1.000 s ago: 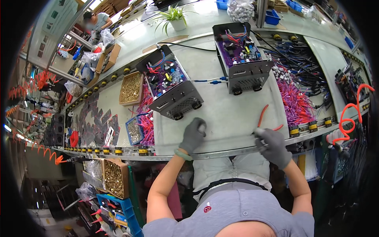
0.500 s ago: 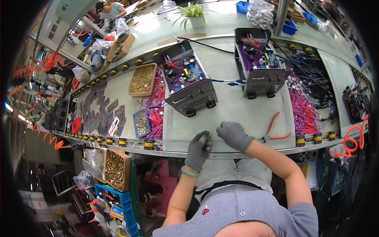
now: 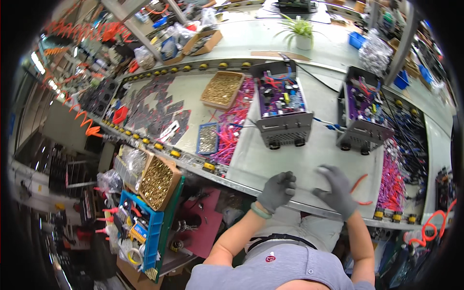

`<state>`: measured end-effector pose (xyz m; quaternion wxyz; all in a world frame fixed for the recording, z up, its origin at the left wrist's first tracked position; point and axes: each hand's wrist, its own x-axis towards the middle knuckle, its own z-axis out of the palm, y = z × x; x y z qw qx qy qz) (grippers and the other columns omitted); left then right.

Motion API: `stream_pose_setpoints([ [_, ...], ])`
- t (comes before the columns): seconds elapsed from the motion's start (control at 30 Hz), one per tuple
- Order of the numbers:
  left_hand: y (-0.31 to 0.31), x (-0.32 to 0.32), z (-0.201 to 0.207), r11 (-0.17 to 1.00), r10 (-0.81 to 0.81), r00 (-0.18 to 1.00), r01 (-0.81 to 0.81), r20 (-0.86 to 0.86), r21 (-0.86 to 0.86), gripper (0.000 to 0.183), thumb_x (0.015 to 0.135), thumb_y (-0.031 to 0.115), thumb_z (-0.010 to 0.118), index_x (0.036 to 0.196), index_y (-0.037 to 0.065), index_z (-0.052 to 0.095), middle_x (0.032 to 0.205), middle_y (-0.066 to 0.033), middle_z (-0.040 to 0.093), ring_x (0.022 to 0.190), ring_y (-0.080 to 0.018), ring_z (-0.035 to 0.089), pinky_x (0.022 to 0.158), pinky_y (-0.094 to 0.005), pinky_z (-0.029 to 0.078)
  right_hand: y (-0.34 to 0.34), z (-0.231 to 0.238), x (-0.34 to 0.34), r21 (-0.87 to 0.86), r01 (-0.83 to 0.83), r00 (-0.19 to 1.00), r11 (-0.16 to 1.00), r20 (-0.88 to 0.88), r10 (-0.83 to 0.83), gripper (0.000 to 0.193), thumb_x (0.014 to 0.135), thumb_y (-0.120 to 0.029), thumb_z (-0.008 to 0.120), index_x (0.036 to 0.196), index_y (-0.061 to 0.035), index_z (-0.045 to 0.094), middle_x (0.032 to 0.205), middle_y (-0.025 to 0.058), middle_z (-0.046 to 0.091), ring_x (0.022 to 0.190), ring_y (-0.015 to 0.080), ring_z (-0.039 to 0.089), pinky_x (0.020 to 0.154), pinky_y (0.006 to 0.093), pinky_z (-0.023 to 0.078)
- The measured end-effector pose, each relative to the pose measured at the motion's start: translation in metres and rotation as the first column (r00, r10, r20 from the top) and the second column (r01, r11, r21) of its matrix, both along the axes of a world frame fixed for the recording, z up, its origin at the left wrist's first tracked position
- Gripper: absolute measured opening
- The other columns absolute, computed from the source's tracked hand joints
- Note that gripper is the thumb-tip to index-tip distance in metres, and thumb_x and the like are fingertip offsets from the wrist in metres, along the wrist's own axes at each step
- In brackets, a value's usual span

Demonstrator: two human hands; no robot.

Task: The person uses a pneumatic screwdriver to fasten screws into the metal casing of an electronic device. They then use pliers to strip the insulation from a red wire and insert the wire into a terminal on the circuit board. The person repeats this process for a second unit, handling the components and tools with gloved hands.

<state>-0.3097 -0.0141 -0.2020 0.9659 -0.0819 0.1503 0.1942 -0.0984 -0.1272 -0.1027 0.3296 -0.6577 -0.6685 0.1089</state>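
My left hand, in a grey glove, is raised over the front edge of the white worktop. Its fingers are curled together, and whatever they may hold is hidden. To its right, my gloved right hand has its thumb and fingers apart with nothing visible between them; the fingertips are slightly blurred. Red-handled pliers lie just beyond that hand, partly covered by it. Farther back stand two open metal cases with purple circuit boards, a left case and a right case, joined by blue-tipped cables.
Pink-red wire leads lie left of the worktop, beside a blue tray of small metal parts and a box of brass-coloured parts. More pink leads and dark cables lie right. A coiled orange hose hangs at far right.
The view has swung left, so the bench appears shifted right and tilted. My right hand has opened from a closed shape and come closer to the pliers. My left hand stays curled.
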Motion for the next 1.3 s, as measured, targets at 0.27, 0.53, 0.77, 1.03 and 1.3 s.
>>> stream_pose_setpoints([
  [0.27, 0.186, -0.153, 0.03, 0.665, 0.736, 0.501, -0.41, -0.455, 0.625, 0.018, 0.1, 0.016, 0.043, 0.104, 0.006, 0.058, 0.106, -0.0117, 0.062, 0.096, -0.0184, 0.061, 0.081, -0.0289, 0.053, -0.081, -0.059, 0.094, -0.139, 0.388, 0.838, 0.911, 0.465, -0.286, 0.068, 0.075, -0.037, 0.071, 0.132, -0.0053, 0.05, 0.139, 0.0207, 0.046, 0.134, 0.0393, 0.039, 0.115, 0.0526, 0.021],
  [0.53, 0.211, -0.179, -0.004, 0.261, 0.941, 0.103, 0.384, -0.321, 0.886, 0.047, 0.1, 0.036, 0.043, 0.123, -0.003, 0.058, 0.123, -0.0145, 0.059, 0.116, -0.025, 0.053, 0.102, -0.0369, 0.041, -0.056, -0.091, 0.155, -0.107, 0.873, 0.445, 0.475, 0.572, -0.689, 0.064, 0.09, -0.059, 0.052, 0.121, -0.0031, 0.057, 0.1, 0.0166, 0.066, 0.1, 0.0341, 0.06, 0.093, 0.0511, 0.038],
  [0.77, 0.085, -0.146, -0.034, 0.18, 0.872, -0.232, 0.971, 0.431, 0.159, 0.032, 0.097, 0.029, 0.046, 0.116, 0.007, 0.061, 0.112, -0.0134, 0.06, 0.101, -0.0297, 0.058, 0.087, -0.0431, 0.049, -0.036, -0.078, 0.149, -0.329, 0.757, 0.653, 0.564, 0.413, -0.635, 0.061, 0.077, -0.06, 0.065, 0.118, -0.0146, 0.061, 0.097, 0.0185, 0.064, 0.09, 0.0341, 0.063, 0.074, 0.0468, 0.049],
  [1.03, 0.077, -0.114, -0.008, -0.172, 0.908, -0.048, 0.863, 0.416, 0.475, 0.04, 0.102, 0.036, 0.048, 0.119, 0.002, 0.06, 0.118, -0.0195, 0.061, 0.11, -0.0395, 0.056, 0.096, -0.0518, 0.044, -0.014, -0.053, 0.078, -0.51, 0.524, 0.851, 0.682, 0.272, -0.449, 0.096, 0.062, -0.056, 0.08, 0.136, -0.0076, 0.044, 0.113, 0.0288, 0.051, 0.103, 0.0412, 0.054, 0.08, 0.0473, 0.046],
  [1.3, 0.074, -0.115, 0.008, -0.024, 0.988, -0.065, 0.822, 0.137, 0.569, 0.038, 0.088, 0.03, 0.059, 0.11, -0.001, 0.063, 0.121, -0.0222, 0.055, 0.113, -0.0385, 0.053, 0.098, -0.0476, 0.045, 0.106, -0.113, -0.036, -0.229, -0.194, 0.944, 0.954, -0.307, 0.118, 0.062, 0.072, -0.011, 0.062, 0.132, -0.0057, 0.046, 0.112, 0.0251, 0.055, 0.102, 0.0434, 0.057, 0.09, 0.0498, 0.047],
])
